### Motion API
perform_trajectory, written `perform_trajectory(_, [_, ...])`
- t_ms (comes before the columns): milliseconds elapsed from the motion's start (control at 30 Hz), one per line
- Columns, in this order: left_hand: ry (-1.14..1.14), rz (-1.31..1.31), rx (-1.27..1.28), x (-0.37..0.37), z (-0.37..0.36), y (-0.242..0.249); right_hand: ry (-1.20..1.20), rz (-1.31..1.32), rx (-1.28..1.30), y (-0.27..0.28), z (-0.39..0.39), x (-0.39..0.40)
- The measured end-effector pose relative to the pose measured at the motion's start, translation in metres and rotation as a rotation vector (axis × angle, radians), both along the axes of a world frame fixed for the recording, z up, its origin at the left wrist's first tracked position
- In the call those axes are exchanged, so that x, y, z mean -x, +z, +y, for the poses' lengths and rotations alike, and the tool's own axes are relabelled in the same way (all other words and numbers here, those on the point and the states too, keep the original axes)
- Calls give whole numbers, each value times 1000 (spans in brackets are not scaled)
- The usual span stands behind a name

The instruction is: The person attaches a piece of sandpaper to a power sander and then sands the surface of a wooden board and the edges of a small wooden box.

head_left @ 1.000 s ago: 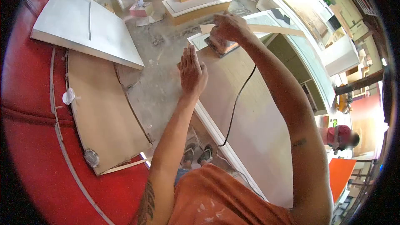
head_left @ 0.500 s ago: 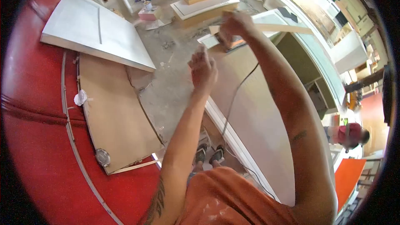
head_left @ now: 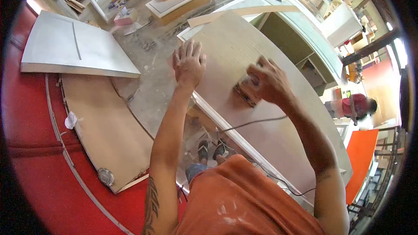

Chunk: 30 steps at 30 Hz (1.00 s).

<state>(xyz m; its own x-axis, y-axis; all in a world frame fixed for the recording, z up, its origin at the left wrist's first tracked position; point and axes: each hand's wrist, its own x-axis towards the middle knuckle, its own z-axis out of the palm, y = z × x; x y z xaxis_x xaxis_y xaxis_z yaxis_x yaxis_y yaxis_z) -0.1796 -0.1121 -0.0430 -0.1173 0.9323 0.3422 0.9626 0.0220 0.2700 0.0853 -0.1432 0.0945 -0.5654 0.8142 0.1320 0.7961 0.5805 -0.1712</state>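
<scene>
My right hand point(head_left: 267, 80) is wrapped round the top of an electric sander point(head_left: 244, 95), blurred by motion and resting on a wide, pale panel point(head_left: 278, 148). A dark cord point(head_left: 257, 122) trails from that area across the panel toward my feet. My left hand point(head_left: 189, 63) holds nothing, its fingers spread over the panel's left edge near the far corner. Along the panel's near side runs a white edge strip point(head_left: 235, 137).
Left of me, a white board point(head_left: 78, 45) lies over a brown sheet point(head_left: 109, 117) beside a red surface point(head_left: 30, 178). A curved wooden strip point(head_left: 244, 14) crosses a cabinet frame point(head_left: 287, 39) beyond the panel. A person point(head_left: 355, 106) stands at the right.
My right hand has brought the sander from the panel's far end back toward me, to its middle. My left hand has shifted left in view with fingers spread. The whole view has turned.
</scene>
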Motion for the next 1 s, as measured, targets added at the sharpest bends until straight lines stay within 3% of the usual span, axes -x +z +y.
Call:
perform_trajectory(167, [-94,-49,-104,5,-4,3,-131,-48,1,-2,19,-22])
perform_trajectory(333, [-284,-183,-53,13,-5,2,-271,-152,-54,0,136,0])
perform_trajectory(567, [-288,-341,-143,13,0,-1,-170,-191,-131,-12,268,72])
perform_trajectory(600, [-145,-425,-102,11,0,3,-163,-185,-147,-11,271,85])
perform_trajectory(633, [4,-508,-57,10,-1,4,-150,-181,-159,-12,270,98])
perform_trajectory(667, [13,-510,-50,11,1,-4,-75,-141,-202,-14,265,106])
perform_trajectory(733, [-47,-332,-404,20,12,-14,-33,-119,-151,-14,243,117])
perform_trajectory(867, [-10,-429,-411,19,6,-14,52,-126,-50,-11,158,108])
perform_trajectory(933, [61,-653,-392,18,1,-13,166,-41,-127,-30,123,84])
perform_trajectory(1000, [180,-602,-474,15,-12,-19,200,-76,-89,-13,69,66])
